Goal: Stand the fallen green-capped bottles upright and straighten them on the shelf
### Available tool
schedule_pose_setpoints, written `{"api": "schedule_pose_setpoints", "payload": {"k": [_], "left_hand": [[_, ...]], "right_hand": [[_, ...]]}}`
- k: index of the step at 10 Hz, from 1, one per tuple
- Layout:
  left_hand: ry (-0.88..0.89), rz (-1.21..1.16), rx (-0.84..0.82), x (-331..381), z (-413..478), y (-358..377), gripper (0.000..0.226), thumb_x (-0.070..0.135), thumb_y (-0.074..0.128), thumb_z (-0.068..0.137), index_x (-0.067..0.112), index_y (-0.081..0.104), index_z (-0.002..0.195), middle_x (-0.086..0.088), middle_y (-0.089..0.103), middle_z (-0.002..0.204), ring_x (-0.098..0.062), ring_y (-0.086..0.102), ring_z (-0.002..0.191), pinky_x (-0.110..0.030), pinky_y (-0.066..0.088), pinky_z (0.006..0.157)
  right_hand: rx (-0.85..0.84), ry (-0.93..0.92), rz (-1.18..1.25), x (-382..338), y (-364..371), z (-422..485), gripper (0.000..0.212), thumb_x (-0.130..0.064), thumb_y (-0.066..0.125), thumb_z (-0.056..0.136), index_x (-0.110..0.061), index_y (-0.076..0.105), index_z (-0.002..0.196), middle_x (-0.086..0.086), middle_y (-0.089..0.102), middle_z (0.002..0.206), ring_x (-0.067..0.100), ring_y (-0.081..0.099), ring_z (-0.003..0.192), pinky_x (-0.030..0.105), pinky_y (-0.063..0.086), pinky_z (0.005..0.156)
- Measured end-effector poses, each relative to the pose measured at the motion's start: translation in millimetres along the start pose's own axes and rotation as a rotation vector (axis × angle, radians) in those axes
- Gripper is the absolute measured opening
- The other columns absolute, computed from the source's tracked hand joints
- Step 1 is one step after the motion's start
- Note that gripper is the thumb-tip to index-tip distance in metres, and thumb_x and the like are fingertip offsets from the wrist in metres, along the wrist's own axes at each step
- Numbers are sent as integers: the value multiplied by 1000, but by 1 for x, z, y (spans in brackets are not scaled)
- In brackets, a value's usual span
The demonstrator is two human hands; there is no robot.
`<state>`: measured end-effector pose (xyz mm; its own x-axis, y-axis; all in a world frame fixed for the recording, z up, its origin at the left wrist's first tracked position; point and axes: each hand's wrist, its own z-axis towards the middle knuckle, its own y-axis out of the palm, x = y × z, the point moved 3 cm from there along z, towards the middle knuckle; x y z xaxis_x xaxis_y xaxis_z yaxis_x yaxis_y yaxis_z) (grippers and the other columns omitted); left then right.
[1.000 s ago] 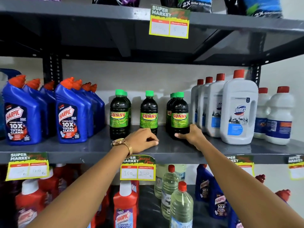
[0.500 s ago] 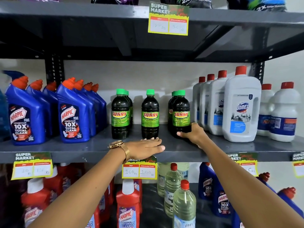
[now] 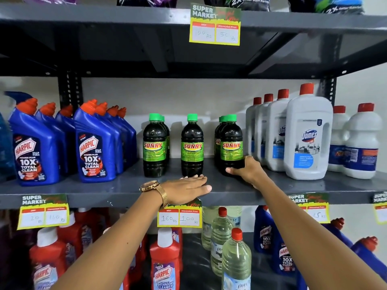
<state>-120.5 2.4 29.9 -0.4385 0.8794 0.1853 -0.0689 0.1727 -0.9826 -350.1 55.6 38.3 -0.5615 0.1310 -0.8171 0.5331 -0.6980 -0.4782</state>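
Left hand (image 3: pixel 187 188) lies flat, palm down, fingers straight and pressed together, on the front edge of the grey shelf (image 3: pixel 104 191), gripping nothing; gold watch (image 3: pixel 154 188) on its wrist. Just beyond its fingertips, touching or nearly so, stands the middle green-capped bottle (image 3: pixel 192 145), upright, label facing out. Right hand (image 3: pixel 246 170) is wrapped around the base of the right green-capped bottle (image 3: pixel 231 143), thumb across the front low down, other fingers round the far side, mostly hidden; a ring shows on one finger. That bottle is upright, with at least one more green cap (image 3: pixel 222 119) close behind it to the hand's left, how many back there is hard to say. Left of the left hand, the left green-capped bottle (image 3: pixel 154 145) is upright with another tucked behind. All visible ones stand; gaps between the three groups. Immediately right of the right hand, a row of white jugs (image 3: pixel 307 135) with red caps crowds the bottle it holds. Far left of the left hand, blue toilet-cleaner bottles (image 3: pixel 96 143) with orange caps. Under the left hand, a yellow price tag (image 3: pixel 179 217), top partly covered by the hand. Below both arms, red bottles (image 3: pixel 165 260) and clear bottles (image 3: pixel 236 260) on the lower shelf, partly blocked by the forearms.
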Motion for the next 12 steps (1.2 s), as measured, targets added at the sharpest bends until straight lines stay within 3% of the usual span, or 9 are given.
{"api": "schedule_pose_setpoints", "payload": {"k": [2, 5, 10, 11, 12], "left_hand": [[-16, 5, 10, 0, -2, 0, 65, 57, 17, 97, 25, 4, 152, 11, -4, 160, -3, -5, 146, -31, -5, 118], [-26, 35, 7, 2, -4, 0, 66, 58, 16, 97, 23, 3, 152, 10, -3, 161, -5, -3, 147, -29, -3, 118], [-22, 29, 28, 1, -5, 0, 66, 57, 17, 97, 23, 6, 152, 10, 0, 161, -6, 0, 147, -31, 0, 120], [-12, 42, 85, 4, -9, 0, 65, 56, 18, 98, 21, 13, 153, 7, 7, 162, -9, 7, 148, -33, 7, 121], [28, 64, 116, 7, -18, -9, 67, 59, 24, 96, 19, 27, 149, -2, 28, 157, -20, 26, 144, -39, 23, 117]], "right_hand": [[-13, 5, -19, -2, 0, -2, 71, -32, 83, 72, -3, 51, 128, 16, 60, 127, 31, 56, 114, 31, 43, 87], [-20, -6, -11, -3, -1, -4, 69, -30, 83, 72, -3, 51, 127, 16, 60, 126, 22, 52, 98, 31, 42, 85], [-30, -25, -12, -2, -2, -6, 66, -31, 84, 71, -3, 55, 124, 16, 63, 122, 23, 54, 98, 31, 43, 83], [-57, -12, -3, -5, -6, -10, 73, -33, 86, 67, -3, 55, 126, 16, 63, 125, 28, 58, 107, 34, 46, 89], [105, -140, 113, -9, -18, -19, 91, -41, 85, 65, -4, 44, 138, 14, 57, 137, 26, 57, 119, 26, 46, 91]]}}
